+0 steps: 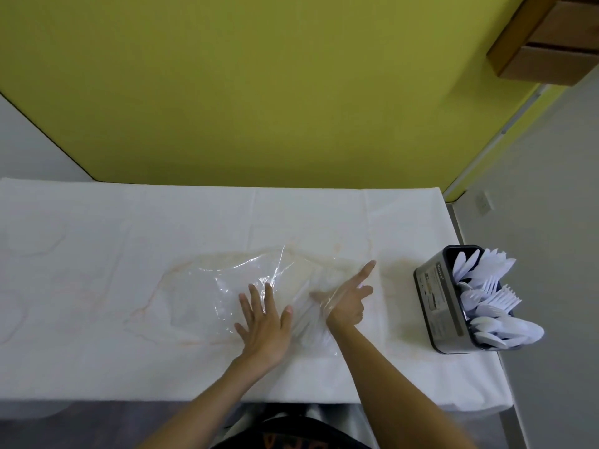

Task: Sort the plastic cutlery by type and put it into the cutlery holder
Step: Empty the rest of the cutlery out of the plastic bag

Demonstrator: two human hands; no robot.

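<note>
Plastic cutlery [486, 306] fills the cutlery holder [434, 303] at the surface's right edge, so sorting looks nearly done. The left hand [262, 322] lies flat and open on the bag [227, 286]; the right hand [348, 303] grip is unclear.

Presses left hand [264, 322] flat, fingers spread, on clear plastic bag [227, 286] atop white-clothed table [97, 254]. Extends index finger of right hand [348, 299], other fingers curled, bag film draped across; cannot tell if gripping. Near table's right edge: grey cutlery holder [434, 303] packed with white plastic cutlery [486, 299].

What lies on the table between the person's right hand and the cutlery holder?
Nothing but bare, faintly stained tablecloth between right hand and cutlery holder, in the head view.
</note>
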